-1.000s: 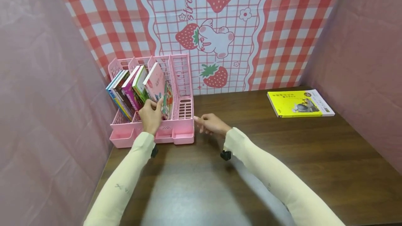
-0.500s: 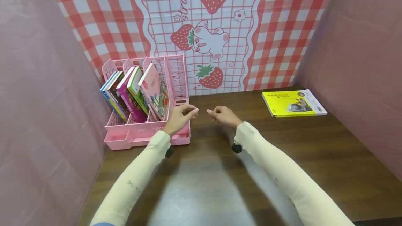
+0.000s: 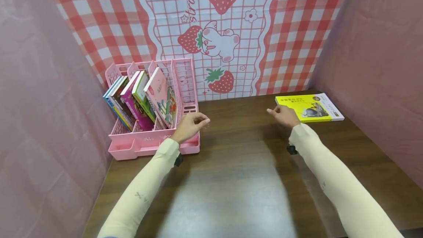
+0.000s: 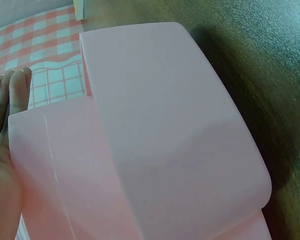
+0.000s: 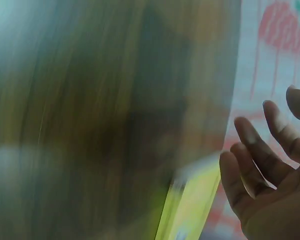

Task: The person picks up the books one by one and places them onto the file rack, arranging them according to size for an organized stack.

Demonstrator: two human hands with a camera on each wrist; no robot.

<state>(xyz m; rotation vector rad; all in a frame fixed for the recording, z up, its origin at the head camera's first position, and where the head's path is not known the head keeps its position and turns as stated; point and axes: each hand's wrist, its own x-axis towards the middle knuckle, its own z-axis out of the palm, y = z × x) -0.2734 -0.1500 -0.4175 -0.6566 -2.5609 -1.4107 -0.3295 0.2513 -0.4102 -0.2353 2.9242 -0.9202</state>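
My left hand [image 3: 191, 126] hovers at the front right of a pink book rack [image 3: 148, 135], fingers loosely bent and holding nothing. In the left wrist view, the rack's smooth pink front [image 4: 165, 125] fills the middle, and the hand [image 4: 5, 150] shows at the left edge. Near the left front of a yellow book [image 3: 304, 107] is my right hand [image 3: 285, 116], with nothing in its grasp. The right wrist view shows that hand [image 5: 270, 175] with spread, relaxed fingers, and the yellow book [image 5: 190, 200] blurred beside it.
Several books stand leaning in the rack, among them a pink one [image 3: 158, 94], a green one [image 3: 142, 94] and a purple one [image 3: 133, 102]. A checked strawberry cloth [image 3: 224, 28] hangs behind the wooden table [image 3: 231, 164]. Pink curtains [image 3: 380, 65] flank both sides.
My left hand has let go of the pink book and moved right, to the rack's front right. The right hand has left the rack's right side and travelled right to the yellow book.
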